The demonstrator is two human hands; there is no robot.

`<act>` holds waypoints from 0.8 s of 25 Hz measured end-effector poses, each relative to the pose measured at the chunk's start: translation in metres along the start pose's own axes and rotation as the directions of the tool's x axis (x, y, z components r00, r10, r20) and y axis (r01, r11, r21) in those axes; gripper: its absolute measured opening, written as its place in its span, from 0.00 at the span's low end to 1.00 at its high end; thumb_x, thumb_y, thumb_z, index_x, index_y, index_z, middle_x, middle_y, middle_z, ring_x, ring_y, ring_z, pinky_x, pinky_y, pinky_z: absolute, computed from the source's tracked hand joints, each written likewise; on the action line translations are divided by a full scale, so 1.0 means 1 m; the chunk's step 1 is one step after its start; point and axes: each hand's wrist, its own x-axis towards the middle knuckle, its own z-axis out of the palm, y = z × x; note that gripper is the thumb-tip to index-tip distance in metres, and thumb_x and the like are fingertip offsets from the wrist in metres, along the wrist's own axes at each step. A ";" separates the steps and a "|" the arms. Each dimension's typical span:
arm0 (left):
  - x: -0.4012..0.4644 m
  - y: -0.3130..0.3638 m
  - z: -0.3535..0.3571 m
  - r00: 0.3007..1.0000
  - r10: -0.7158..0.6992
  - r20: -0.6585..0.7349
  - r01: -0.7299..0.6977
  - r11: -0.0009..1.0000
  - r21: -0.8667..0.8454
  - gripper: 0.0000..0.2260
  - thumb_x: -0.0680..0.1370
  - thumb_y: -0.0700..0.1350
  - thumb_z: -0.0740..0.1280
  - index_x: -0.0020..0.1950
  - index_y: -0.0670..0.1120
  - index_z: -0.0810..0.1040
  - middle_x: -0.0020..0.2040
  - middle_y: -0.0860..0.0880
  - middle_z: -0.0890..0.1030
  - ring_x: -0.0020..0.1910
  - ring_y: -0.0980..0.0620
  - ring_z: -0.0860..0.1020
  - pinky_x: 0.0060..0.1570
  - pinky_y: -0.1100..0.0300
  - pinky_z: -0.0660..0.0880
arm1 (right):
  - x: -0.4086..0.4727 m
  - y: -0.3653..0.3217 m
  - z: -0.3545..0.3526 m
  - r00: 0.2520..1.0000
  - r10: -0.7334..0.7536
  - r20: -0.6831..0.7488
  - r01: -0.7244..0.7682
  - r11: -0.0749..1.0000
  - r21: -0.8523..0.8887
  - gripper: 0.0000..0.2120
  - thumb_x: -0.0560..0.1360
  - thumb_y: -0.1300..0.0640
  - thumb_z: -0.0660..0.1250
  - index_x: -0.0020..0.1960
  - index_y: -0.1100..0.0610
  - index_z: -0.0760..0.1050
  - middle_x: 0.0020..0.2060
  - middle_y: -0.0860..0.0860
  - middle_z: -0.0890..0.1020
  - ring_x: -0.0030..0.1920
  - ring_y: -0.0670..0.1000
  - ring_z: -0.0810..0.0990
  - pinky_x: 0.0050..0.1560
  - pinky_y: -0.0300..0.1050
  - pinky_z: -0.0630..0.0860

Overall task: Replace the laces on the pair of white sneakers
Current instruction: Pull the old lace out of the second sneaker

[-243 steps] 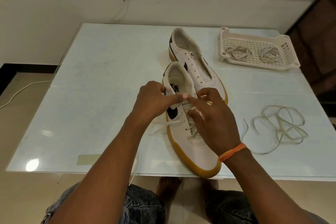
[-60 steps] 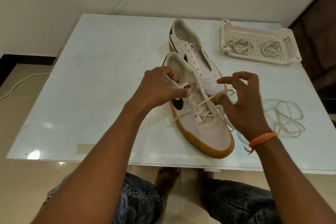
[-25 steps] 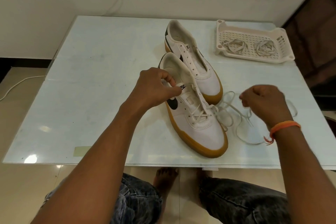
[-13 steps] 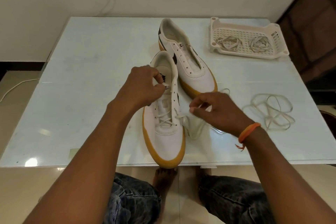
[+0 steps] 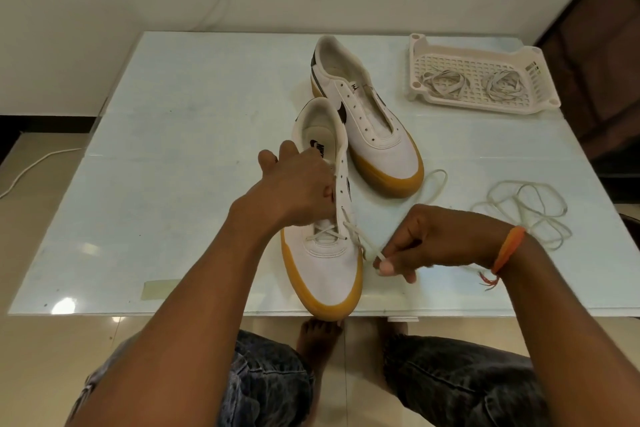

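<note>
Both hands (image 5: 298, 189) (image 5: 436, 239) forward (fingers (image 5: 386, 267) pinched)

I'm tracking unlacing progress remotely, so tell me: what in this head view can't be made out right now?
- Near sneaker: its middle eyelets and tongue are covered by the left hand, so how far its lace is out is unclear.
- Lace tip: buried in the right hand pinch.
- Left fingertips: hidden, curled over the shoe's collar.
- Basket: whether its two lace bundles are new or old is too small to tell.
</note>
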 end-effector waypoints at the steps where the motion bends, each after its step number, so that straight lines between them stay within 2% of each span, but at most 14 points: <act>1: 0.001 0.001 0.002 1.000 -0.003 -0.002 0.003 1.000 -0.007 0.14 0.73 0.53 0.68 0.31 0.50 0.70 0.47 0.50 0.70 0.51 0.47 0.63 0.47 0.50 0.58 | 0.000 -0.001 0.000 0.998 0.032 -0.059 -0.029 0.999 0.040 0.20 0.75 0.46 0.67 0.38 0.63 0.82 0.37 0.51 0.85 0.30 0.43 0.77 0.35 0.32 0.71; 2: 0.002 0.002 0.003 1.000 -0.001 -0.002 0.001 1.000 -0.023 0.14 0.72 0.53 0.67 0.30 0.50 0.68 0.47 0.50 0.70 0.50 0.47 0.64 0.47 0.51 0.59 | 0.003 -0.001 0.002 0.973 0.049 -0.226 -0.041 0.998 0.042 0.24 0.76 0.44 0.64 0.35 0.63 0.81 0.38 0.51 0.85 0.30 0.42 0.78 0.35 0.33 0.71; 3: 0.003 0.003 0.004 1.000 0.004 0.002 -0.004 0.999 -0.043 0.14 0.72 0.53 0.67 0.30 0.49 0.68 0.47 0.49 0.69 0.50 0.46 0.65 0.47 0.51 0.60 | 0.012 -0.001 0.005 0.888 0.029 -0.459 -0.037 0.999 -0.009 0.26 0.77 0.42 0.62 0.36 0.63 0.80 0.38 0.50 0.85 0.32 0.44 0.80 0.37 0.36 0.73; 4: 0.005 0.001 0.005 1.000 0.014 0.009 -0.013 0.998 -0.067 0.14 0.72 0.53 0.68 0.31 0.49 0.70 0.47 0.49 0.70 0.50 0.46 0.66 0.47 0.51 0.63 | 0.021 -0.004 0.009 0.740 -0.050 -0.671 -0.012 0.996 -0.087 0.24 0.78 0.42 0.61 0.40 0.61 0.81 0.37 0.50 0.84 0.34 0.46 0.80 0.39 0.41 0.75; 5: 0.006 0.000 0.005 0.999 0.028 0.017 -0.026 0.995 -0.097 0.13 0.72 0.53 0.69 0.32 0.48 0.72 0.48 0.48 0.70 0.50 0.45 0.68 0.47 0.52 0.66 | 0.030 -0.009 0.013 0.608 -0.150 -0.779 0.040 0.986 -0.159 0.18 0.79 0.45 0.62 0.48 0.59 0.81 0.38 0.50 0.83 0.38 0.48 0.80 0.42 0.45 0.77; 6: 0.006 -0.002 0.005 0.999 0.045 0.024 -0.041 0.990 -0.134 0.12 0.72 0.53 0.70 0.34 0.47 0.73 0.49 0.48 0.71 0.50 0.45 0.69 0.47 0.52 0.70 | 0.037 -0.016 0.017 0.561 -0.249 -0.789 0.095 0.967 -0.238 0.13 0.80 0.51 0.63 0.60 0.55 0.79 0.43 0.50 0.82 0.42 0.50 0.80 0.46 0.46 0.78; 7: 0.006 -0.003 0.004 0.997 0.068 0.022 -0.063 0.983 -0.174 0.11 0.71 0.52 0.71 0.35 0.48 0.75 0.50 0.47 0.71 0.50 0.46 0.71 0.47 0.53 0.72 | 0.043 -0.019 0.020 0.584 -0.351 -0.732 0.141 0.932 -0.334 0.17 0.80 0.57 0.63 0.69 0.52 0.72 0.47 0.50 0.80 0.46 0.51 0.79 0.48 0.47 0.78; 8: 0.004 -0.004 0.003 0.996 0.090 0.015 -0.085 0.972 -0.218 0.09 0.71 0.51 0.72 0.36 0.49 0.75 0.50 0.47 0.71 0.51 0.47 0.72 0.46 0.54 0.74 | 0.048 -0.020 0.023 0.623 -0.443 -0.645 0.182 0.884 -0.431 0.23 0.79 0.62 0.62 0.73 0.51 0.67 0.49 0.50 0.77 0.46 0.52 0.78 0.45 0.48 0.78; 10: -0.001 -0.008 -0.002 0.994 0.104 -0.024 -0.106 0.949 -0.297 0.06 0.70 0.46 0.73 0.36 0.48 0.78 0.53 0.48 0.71 0.51 0.50 0.73 0.43 0.57 0.75 | 0.052 -0.015 0.024 0.681 -0.473 -0.559 0.147 0.836 -0.529 0.26 0.78 0.64 0.63 0.74 0.49 0.66 0.47 0.50 0.71 0.42 0.52 0.75 0.38 0.50 0.77; 12: -0.007 -0.017 -0.009 0.995 0.050 -0.081 -0.075 0.933 -0.353 0.06 0.68 0.43 0.74 0.36 0.43 0.79 0.54 0.50 0.70 0.51 0.53 0.74 0.44 0.57 0.76 | 0.050 -0.012 0.016 0.667 -0.466 -0.581 0.073 0.817 -0.572 0.23 0.78 0.63 0.64 0.71 0.47 0.70 0.46 0.49 0.71 0.40 0.49 0.74 0.35 0.44 0.74; 14: -0.012 -0.032 -0.013 0.993 -0.044 -0.107 0.004 0.937 -0.350 0.11 0.66 0.45 0.75 0.33 0.40 0.76 0.48 0.48 0.73 0.47 0.53 0.74 0.44 0.54 0.77 | 0.048 -0.012 0.012 0.659 -0.448 -0.604 0.097 0.847 -0.523 0.21 0.79 0.65 0.64 0.67 0.47 0.74 0.45 0.48 0.73 0.41 0.48 0.74 0.39 0.42 0.74; 16: -0.017 -0.042 -0.013 0.993 -0.106 -0.057 0.086 0.958 -0.272 0.15 0.66 0.48 0.74 0.30 0.39 0.73 0.42 0.43 0.76 0.46 0.50 0.75 0.43 0.49 0.77 | 0.047 -0.011 0.009 0.670 -0.413 -0.617 0.184 0.897 -0.402 0.20 0.79 0.67 0.63 0.64 0.47 0.76 0.46 0.50 0.78 0.45 0.51 0.78 0.47 0.45 0.78; 18: -0.020 -0.042 -0.011 0.990 -0.129 -0.057 0.111 0.964 -0.241 0.13 0.66 0.51 0.74 0.35 0.44 0.75 0.47 0.46 0.73 0.43 0.50 0.76 0.41 0.52 0.77 | 0.047 -0.013 0.010 0.679 -0.385 -0.625 0.227 0.920 -0.320 0.19 0.79 0.67 0.63 0.64 0.48 0.77 0.47 0.53 0.80 0.49 0.52 0.79 0.53 0.46 0.78; 20: -0.020 -0.030 -0.012 0.985 -0.087 -0.147 0.045 0.963 -0.267 0.13 0.67 0.54 0.76 0.43 0.50 0.77 0.51 0.51 0.67 0.41 0.54 0.74 0.40 0.59 0.73 | 0.049 -0.012 0.012 0.677 -0.376 -0.633 0.243 0.926 -0.290 0.19 0.79 0.67 0.63 0.63 0.49 0.78 0.47 0.53 0.81 0.49 0.51 0.80 0.54 0.44 0.77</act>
